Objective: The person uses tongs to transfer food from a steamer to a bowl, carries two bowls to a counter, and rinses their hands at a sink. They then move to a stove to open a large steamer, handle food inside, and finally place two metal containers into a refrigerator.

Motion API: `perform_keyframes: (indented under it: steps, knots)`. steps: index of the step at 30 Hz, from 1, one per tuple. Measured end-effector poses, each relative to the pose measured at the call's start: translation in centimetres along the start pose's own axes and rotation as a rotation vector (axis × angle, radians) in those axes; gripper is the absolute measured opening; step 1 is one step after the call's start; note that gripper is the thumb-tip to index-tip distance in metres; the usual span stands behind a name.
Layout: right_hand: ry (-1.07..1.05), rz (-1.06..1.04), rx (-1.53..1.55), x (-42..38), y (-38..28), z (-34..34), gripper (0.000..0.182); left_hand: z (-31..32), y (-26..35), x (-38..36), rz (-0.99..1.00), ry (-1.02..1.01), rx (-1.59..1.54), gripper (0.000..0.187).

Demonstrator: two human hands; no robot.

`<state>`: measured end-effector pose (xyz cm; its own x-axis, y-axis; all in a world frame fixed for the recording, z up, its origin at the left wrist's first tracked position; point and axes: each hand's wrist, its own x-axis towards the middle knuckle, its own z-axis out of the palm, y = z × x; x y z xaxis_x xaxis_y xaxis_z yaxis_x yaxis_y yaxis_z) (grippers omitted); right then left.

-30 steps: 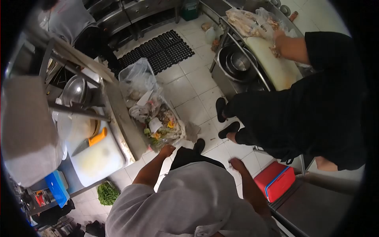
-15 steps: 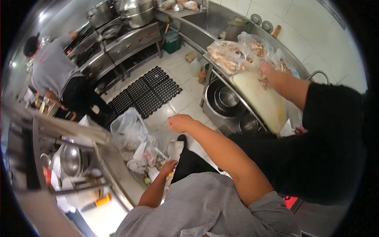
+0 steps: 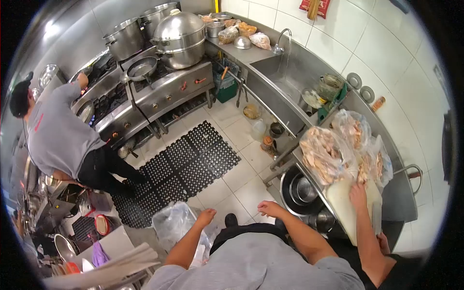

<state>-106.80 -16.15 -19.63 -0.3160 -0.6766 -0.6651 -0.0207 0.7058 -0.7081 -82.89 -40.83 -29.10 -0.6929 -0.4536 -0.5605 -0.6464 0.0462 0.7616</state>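
Note:
My left hand (image 3: 207, 217) hangs in front of my body with its fingers curled in. It is nearest to a bin with a clear plastic liner (image 3: 175, 220), below it. My right hand (image 3: 270, 209) is held over the tiled floor, fingers loosely curled and no object showing in them. To its right, a co-worker's hand (image 3: 358, 197) rests on a white cutting board (image 3: 342, 205), beside what looks like a wide grey blade (image 3: 376, 217). Clear bags of raw meat (image 3: 325, 153) lie at the board's far edge.
A steel sink (image 3: 285, 72) with a running tap (image 3: 279, 48) is ahead right. Pots and a large steamer (image 3: 179, 38) stand on the stove (image 3: 169, 87). Another person (image 3: 63, 130) works at the left. A black rubber mat (image 3: 179, 169) covers part of the floor.
My view has swung left and up, showing more of the stove and sink. My right hand has drawn back toward my body, and the co-worker's board now sits further right.

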Motion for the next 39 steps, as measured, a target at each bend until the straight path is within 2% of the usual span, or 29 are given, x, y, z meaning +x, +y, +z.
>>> perform_keyframes:
  steps: [2,4,5,7,8,9,10,12,13,15,16,17,19,20,21,22,23,25,27,30,33,36,39]
  knots:
    - [0.08,0.035,0.319,-0.4,-2.8,-1.6,0.026,-2.1,1.8,3.9,0.036,0.011,0.02,0.034]
    - [0.111,-0.035,0.407,2.6,-3.8,-3.9,0.024,-3.1,3.4,8.2,0.1,0.002,-0.027,0.033]
    - [0.142,-0.061,0.463,3.6,-4.1,-5.3,0.023,-4.0,5.4,9.6,0.068,-0.023,-0.058,0.032]
    - [0.199,-0.194,0.398,5.5,-9.2,-9.4,0.024,-5.4,11.3,11.6,-0.003,-0.088,-0.114,0.031]
    - [0.275,-0.236,0.379,6.1,-12.5,-11.8,0.024,-5.6,11.6,13.7,-0.021,-0.078,-0.179,0.031]
    - [0.344,-0.33,0.505,6.9,-15.8,-14.0,0.026,-6.0,12.0,15.8,-0.041,-0.059,-0.246,0.032]
    - [0.431,-0.425,0.505,9.1,-17.1,-16.8,0.024,-7.1,15.1,15.8,-0.103,-0.057,-0.235,0.029]
    - [0.439,-0.536,0.654,12.0,-21.2,-23.4,0.025,-8.3,16.5,17.8,-0.02,0.011,-0.24,0.028]
    - [0.445,-0.536,0.717,12.4,-23.7,-27.2,0.026,-9.3,16.6,18.5,-0.004,0.036,-0.214,0.028]
    - [0.582,-0.607,0.814,15.3,-26.6,-34.5,0.028,-12.2,12.1,20.8,0.016,0.076,-0.048,0.03]
    - [0.644,-0.578,0.815,16.8,-27.9,-38.4,0.03,-13.8,11.5,20.0,-0.16,0.079,-0.179,0.026]
    - [0.698,-0.584,0.78,18.2,-29.0,-42.5,0.03,-14.6,7.3,20.1,-0.181,0.087,-0.488,0.02]
    - [0.797,-0.576,0.717,21.3,-30.7,-49.5,0.03,-17.2,7.1,16.8,-0.525,0.114,-0.331,0.014]
    - [0.845,-0.566,0.683,22.9,-31.5,-52.9,0.03,-18.0,5.5,16.1,-0.551,0.101,-0.228,0.017]
    - [0.883,-0.53,0.632,24.5,-32.0,-56.0,0.03,-18.6,1.6,15.0,-0.475,0.014,0.054,0.019]
    - [0.92,-0.495,0.575,25.9,-32.4,-58.5,0.029,-19.1,-2.3,13.7,-0.312,-0.122,0.541,0.022]
    - [0.944,-0.438,0.544,27.1,-32.9,-60.2,0.029,-19.0,-3.3,12.6,-0.147,-0.199,0.919,0.025]
    - [0.991,-0.345,0.467,29.2,-34.6,-63.6,0.029,-18.0,-1.7,11.6,-0.422,-0.081,0.493,0.024]
    - [1.067,-0.308,0.357,32.4,-34.5,-67.1,0.026,-16.7,1.0,12.8,-0.552,0.035,0.163,0.022]
    - [1.055,-0.176,0.234,36.8,-33.1,-71.2,0.02,-16.1,4.1,16.1,-0.532,0.056,-0.009,0.02]
    - [1.254,-0.251,0.3,39.3,-31.8,-71.1,0.016,-17.9,6.4,20.9,-0.472,0.026,-0.099,0.019]
    - [1.237,-0.072,0.445,37.7,-33.7,-68.9,0.018,-23.4,8.7,27.4,-0.406,0.005,-0.147,0.017]
    - [1.395,0.019,0.569,37.7,-33.2,-67.4,0.019,-31.6,10.9,32.6,-0.418,0.056,-0.305,0.016]
